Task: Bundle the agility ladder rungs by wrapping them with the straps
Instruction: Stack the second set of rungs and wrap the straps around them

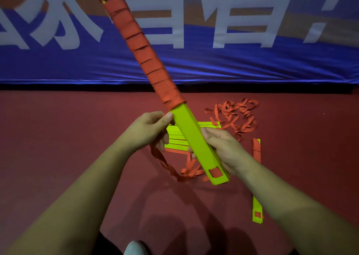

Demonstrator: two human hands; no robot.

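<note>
Rung bundle [191,138] held tilted above the floor [77,138], far end cut off at frame top. Right hand [223,147] grips its bare lower part; left hand [153,130] pinches orange strap [151,68] at wrap edge.

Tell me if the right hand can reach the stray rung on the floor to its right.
Likely yes, once freed: the right hand now grips the rung bundle, but nothing lies between it and the stray rung.

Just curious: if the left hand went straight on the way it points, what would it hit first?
The left hand would likely meet the rung bundle at once, where the orange strap wrapping ends; its thumb seems to touch there.
</note>
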